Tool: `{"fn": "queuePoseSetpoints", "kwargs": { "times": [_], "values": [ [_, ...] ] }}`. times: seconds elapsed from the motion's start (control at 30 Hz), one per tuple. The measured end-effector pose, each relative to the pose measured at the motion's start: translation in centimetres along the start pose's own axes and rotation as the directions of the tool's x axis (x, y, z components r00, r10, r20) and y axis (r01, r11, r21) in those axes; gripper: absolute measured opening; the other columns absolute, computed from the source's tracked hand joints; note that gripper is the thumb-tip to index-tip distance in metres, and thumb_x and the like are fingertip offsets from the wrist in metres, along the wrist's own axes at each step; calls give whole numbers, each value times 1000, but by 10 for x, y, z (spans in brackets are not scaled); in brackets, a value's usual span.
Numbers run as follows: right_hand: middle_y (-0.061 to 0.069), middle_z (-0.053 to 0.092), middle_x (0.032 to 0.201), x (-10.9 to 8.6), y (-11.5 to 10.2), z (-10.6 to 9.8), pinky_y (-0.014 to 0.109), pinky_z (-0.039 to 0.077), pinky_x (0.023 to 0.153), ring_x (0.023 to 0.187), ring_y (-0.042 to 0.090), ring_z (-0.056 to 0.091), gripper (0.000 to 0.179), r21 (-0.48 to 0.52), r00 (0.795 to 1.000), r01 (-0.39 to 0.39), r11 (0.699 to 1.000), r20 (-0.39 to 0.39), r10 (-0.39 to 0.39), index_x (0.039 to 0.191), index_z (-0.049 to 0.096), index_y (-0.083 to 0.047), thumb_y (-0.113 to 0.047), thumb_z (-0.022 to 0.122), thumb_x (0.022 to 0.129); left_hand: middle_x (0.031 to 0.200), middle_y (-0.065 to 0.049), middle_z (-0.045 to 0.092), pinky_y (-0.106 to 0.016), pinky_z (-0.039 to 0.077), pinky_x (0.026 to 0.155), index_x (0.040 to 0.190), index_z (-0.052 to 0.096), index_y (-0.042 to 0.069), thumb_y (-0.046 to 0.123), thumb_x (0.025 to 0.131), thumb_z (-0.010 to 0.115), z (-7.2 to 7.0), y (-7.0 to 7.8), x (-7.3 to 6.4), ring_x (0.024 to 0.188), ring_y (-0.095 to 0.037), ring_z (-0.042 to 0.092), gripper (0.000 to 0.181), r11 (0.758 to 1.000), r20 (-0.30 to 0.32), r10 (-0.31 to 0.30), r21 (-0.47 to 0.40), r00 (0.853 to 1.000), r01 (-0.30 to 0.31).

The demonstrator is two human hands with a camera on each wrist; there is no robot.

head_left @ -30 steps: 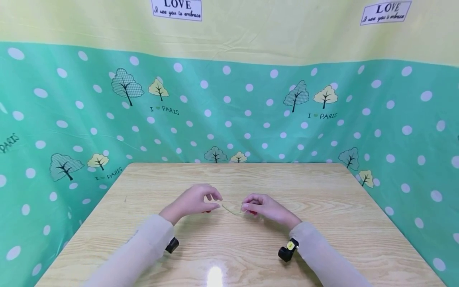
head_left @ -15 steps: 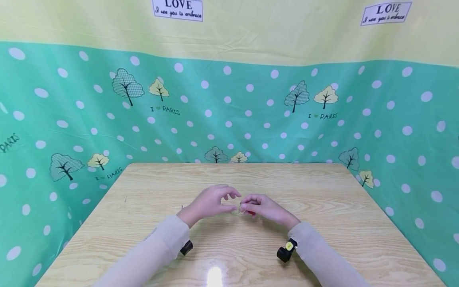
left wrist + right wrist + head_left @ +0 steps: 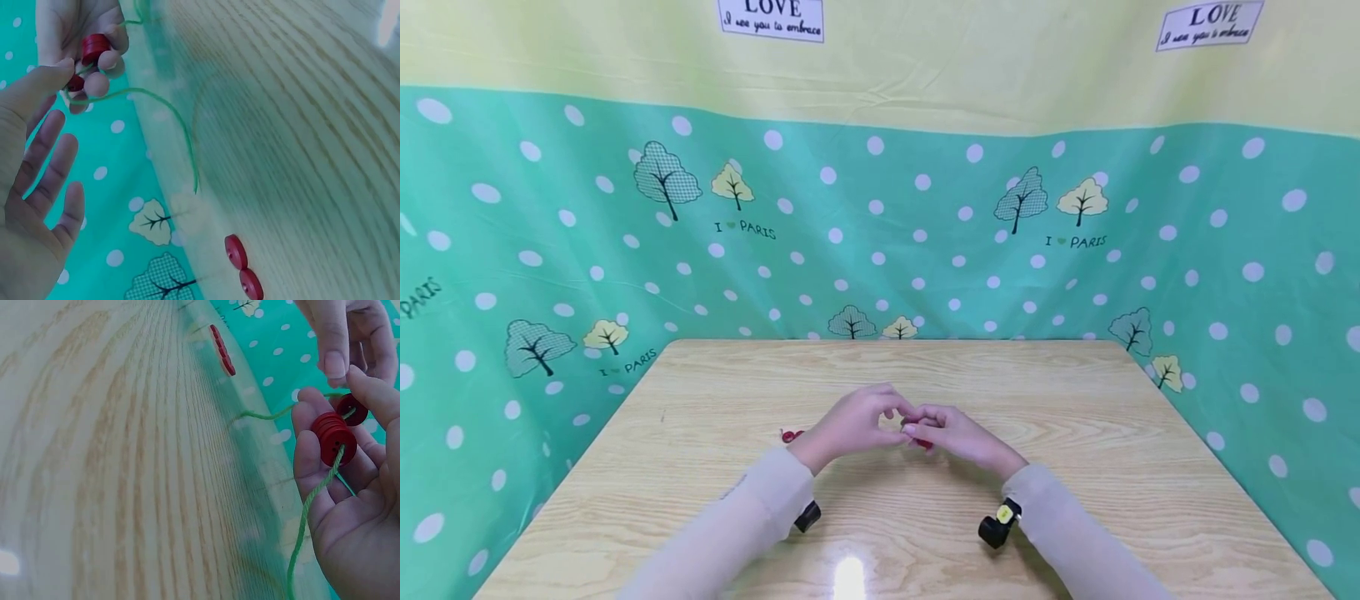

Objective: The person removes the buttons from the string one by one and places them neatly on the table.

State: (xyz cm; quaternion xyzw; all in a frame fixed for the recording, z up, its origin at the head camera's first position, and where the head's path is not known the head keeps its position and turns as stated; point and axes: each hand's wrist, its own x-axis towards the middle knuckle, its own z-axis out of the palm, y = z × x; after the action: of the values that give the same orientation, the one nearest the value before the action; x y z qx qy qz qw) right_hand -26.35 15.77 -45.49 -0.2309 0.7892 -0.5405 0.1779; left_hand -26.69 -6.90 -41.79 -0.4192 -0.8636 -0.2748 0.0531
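In the right wrist view, a stack of red buttons (image 3: pixel 334 439) threaded on a green cord (image 3: pixel 306 515) lies in the curled fingers of my right hand (image 3: pixel 958 433). A single red button (image 3: pixel 354 410) sits on the same cord, a short gap from the stack. My left hand (image 3: pixel 865 422) meets the right hand's fingertips. Its thumb and forefinger pinch at the single button, which is partly hidden under the thumb in the left wrist view. From there the cord's loose end (image 3: pixel 187 134) curves away over the table.
More red buttons (image 3: pixel 223 350) lie in a row on the wooden table (image 3: pixel 1037 375), partly behind my left wrist in the head view. A polka-dot curtain (image 3: pixel 880 225) hangs beyond the table. Dark wrist cameras (image 3: pixel 996 532) hang below the sleeves.
My left hand has moved right, from the cord's loose end to the right hand's fingertips. Red buttons on the table have come into view behind the left wrist. The right hand has barely moved.
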Motion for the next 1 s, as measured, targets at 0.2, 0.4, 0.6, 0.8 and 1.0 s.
{"fn": "queuePoseSetpoints", "kwargs": {
  "times": [0.2, 0.4, 0.6, 0.8, 1.0],
  "values": [
    [17, 68, 100, 0, -1, 1, 38, 55, 80, 88, 23, 59, 36, 4, 1000, 3, 1000, 13, -3, 122, 67, -8, -37, 60, 101, 106, 9, 70, -23, 53, 82, 113, 75, 17, 26, 88, 80, 4, -1, 3, 94, -12, 65, 26, 1000, -2, 1, 24, 1000, -1],
    [14, 70, 104, -1, -2, 0, 38, 54, 81, 92, 24, 62, 41, 11, 1000, 0, 1000, 28, 0, 133, 63, -11, -38, 59, 102, 101, 10, 71, -21, 51, 76, 110, 76, 18, 25, 86, 81, 6, -2, 3, 87, -13, 64, 25, 999, -11, 33, 35, 999, -32],
    [13, 71, 102, 0, 0, 0, 39, 53, 82, 91, 26, 62, 36, 2, 999, 11, 1000, 49, -11, 129, 66, -14, -37, 59, 102, 103, 11, 72, -20, 51, 77, 112, 76, 19, 29, 87, 81, 10, -3, 5, 88, -8, 62, 28, 998, 13, 27, 58, 1000, -27],
    [12, 71, 102, 0, 1, 0, 39, 53, 82, 92, 25, 63, 34, 5, 999, 6, 1000, 52, -6, 121, 67, -10, -36, 59, 102, 109, 14, 72, -20, 52, 80, 114, 76, 21, 26, 91, 77, 9, -4, 6, 92, -7, 66, 24, 1000, 66, 1, 1, 998, -1],
    [14, 72, 108, 0, 0, -1, 39, 53, 82, 96, 26, 63, 36, 28, 997, 2, 1000, 73, -4, 126, 66, -10, -36, 56, 104, 99, 14, 73, -24, 54, 80, 107, 77, 19, 18, 92, 75, 6, -5, 6, 87, -7, 67, 16, 1000, 55, -6, -19, 998, 7]
  ]
}}
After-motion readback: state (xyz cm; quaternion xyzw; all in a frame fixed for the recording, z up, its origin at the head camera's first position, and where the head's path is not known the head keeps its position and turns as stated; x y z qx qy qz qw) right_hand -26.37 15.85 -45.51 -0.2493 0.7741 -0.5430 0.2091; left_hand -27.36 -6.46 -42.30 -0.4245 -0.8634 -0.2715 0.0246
